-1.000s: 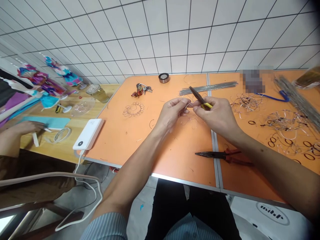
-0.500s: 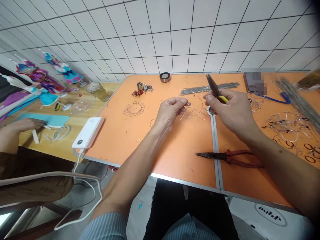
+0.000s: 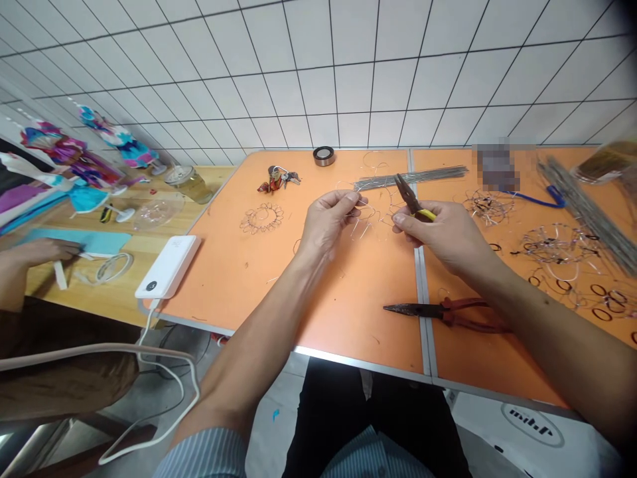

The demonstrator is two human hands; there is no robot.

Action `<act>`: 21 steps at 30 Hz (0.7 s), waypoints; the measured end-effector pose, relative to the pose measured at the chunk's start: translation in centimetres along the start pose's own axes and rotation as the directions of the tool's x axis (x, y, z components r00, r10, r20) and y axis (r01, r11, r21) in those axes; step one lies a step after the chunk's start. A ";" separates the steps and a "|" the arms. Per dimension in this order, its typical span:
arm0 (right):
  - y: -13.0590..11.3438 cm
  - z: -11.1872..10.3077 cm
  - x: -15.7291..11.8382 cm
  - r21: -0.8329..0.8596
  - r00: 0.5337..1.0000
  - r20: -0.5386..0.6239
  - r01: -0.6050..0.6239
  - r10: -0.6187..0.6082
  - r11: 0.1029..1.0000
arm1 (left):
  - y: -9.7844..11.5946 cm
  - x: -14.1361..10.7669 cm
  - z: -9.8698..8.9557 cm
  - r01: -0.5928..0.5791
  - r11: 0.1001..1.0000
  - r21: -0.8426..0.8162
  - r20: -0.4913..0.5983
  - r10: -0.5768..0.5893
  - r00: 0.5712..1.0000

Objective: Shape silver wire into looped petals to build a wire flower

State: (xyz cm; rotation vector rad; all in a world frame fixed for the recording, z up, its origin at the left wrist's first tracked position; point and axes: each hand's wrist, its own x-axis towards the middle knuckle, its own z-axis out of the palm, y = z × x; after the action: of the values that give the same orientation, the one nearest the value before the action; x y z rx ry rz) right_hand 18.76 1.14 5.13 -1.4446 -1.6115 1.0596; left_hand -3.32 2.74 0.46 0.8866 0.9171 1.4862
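My left hand [image 3: 331,216] is closed in a pinch on a thin wire [image 3: 369,211], whose bent strands stick out to the right above the orange table [image 3: 318,299]. In my right hand [image 3: 438,229] are pliers with a yellow handle [image 3: 409,194], jaws pointing up and to the left. The fingertips of that hand are close to the wire's right side; whether they touch it I cannot tell. Beneath my right forearm lies a second pair of long-nose pliers [image 3: 423,310] with red handles. A looped wire ring [image 3: 261,218] rests left of my left hand.
Behind my hands lies a bundle of straight wires [image 3: 413,176]. A tape roll [image 3: 324,156] and keys [image 3: 279,178] are at the back. Tangled wire shapes [image 3: 560,245] cover the right side. A white power bank [image 3: 168,267] sits at the left edge, near another person's hand [image 3: 47,251].
My right hand and its pliers have dropped slightly and come nearer to my left hand. The left hand keeps its pinch on the wire. The whole view has shifted a little.
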 end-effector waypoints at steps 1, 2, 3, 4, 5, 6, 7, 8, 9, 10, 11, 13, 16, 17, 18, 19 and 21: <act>0.2 0.1 0.1 0.033 1.000 -0.004 0.002 -0.002 0.999 | 0.0 0.0 0.0 -0.001 1.000 0.005 0.004 0.001 1.000; 0.3 0.1 0.2 0.061 1.000 -0.011 0.004 -0.004 0.998 | 0.0 -0.1 0.1 -0.002 1.000 0.010 0.007 0.002 1.000; 0.5 0.2 0.3 0.083 1.000 -0.017 0.005 -0.003 0.997 | 0.0 -0.1 0.1 -0.001 1.000 0.016 0.007 0.001 1.000; 0.6 0.2 0.4 0.102 1.000 -0.025 0.005 -0.003 0.995 | 0.0 -0.1 0.2 0.003 1.000 0.021 0.006 -0.003 1.000; 0.6 0.3 0.4 0.120 0.999 -0.034 0.005 -0.001 0.993 | 0.0 -0.2 0.2 0.008 1.000 0.024 0.005 -0.008 1.000; 0.6 0.3 0.5 0.141 0.999 -0.046 0.004 0.002 0.990 | 0.0 -0.2 0.3 0.013 1.000 0.026 0.005 -0.013 1.000; 0.6 0.3 0.5 0.163 0.998 -0.063 0.005 0.005 0.987 | 0.1 -0.3 0.4 0.018 0.999 0.027 0.009 -0.018 1.000; 0.6 0.3 0.6 0.181 0.997 -0.078 0.007 0.008 0.983 | 0.1 -0.3 0.5 0.025 0.999 0.032 0.014 -0.025 1.000; 0.6 0.3 0.6 0.198 0.996 -0.089 0.009 0.009 0.980 | 0.1 -0.4 0.6 0.031 0.999 0.040 0.016 -0.032 0.999; 0.6 0.2 0.7 0.219 0.996 -0.093 0.010 0.011 0.976 | 0.2 -0.4 0.6 0.037 0.998 0.050 0.016 -0.038 0.999; 0.7 0.2 0.7 0.243 0.996 -0.091 0.011 0.012 0.970 | 0.2 -0.5 0.7 0.041 0.997 0.061 0.014 -0.042 0.999; 0.8 0.2 0.7 0.292 0.997 -0.077 0.016 0.007 0.956 | 0.2 -0.6 0.8 0.042 0.996 0.075 0.015 -0.043 0.999; 0.8 0.1 0.7 0.336 0.997 -0.076 0.037 -0.012 0.941 | 0.1 -0.7 0.8 0.030 0.997 0.077 0.033 -0.033 0.999; 0.7 0.1 0.7 0.342 0.997 -0.080 0.043 -0.016 0.939 | 0.1 -0.7 0.8 0.029 0.997 0.077 0.039 -0.032 0.999; 0.7 0.1 0.6 0.344 0.996 -0.083 0.045 -0.018 0.938 | 0.0 -0.7 0.8 0.028 0.997 0.078 0.043 -0.032 0.999; 0.6 0.1 0.6 0.339 0.996 -0.091 0.047 -0.017 0.940 | 0.0 -0.7 0.8 0.029 0.996 0.080 0.044 -0.033 0.998; 0.4 0.0 0.5 0.301 0.992 -0.120 0.065 -0.030 0.951 | -0.1 -0.7 0.9 0.034 0.996 0.081 0.041 -0.038 0.998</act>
State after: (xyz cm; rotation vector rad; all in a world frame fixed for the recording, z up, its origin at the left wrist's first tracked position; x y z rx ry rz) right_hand 18.81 1.69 4.73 -1.2298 -1.3288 1.1214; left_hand -2.42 2.15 0.70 0.9524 0.9619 1.4027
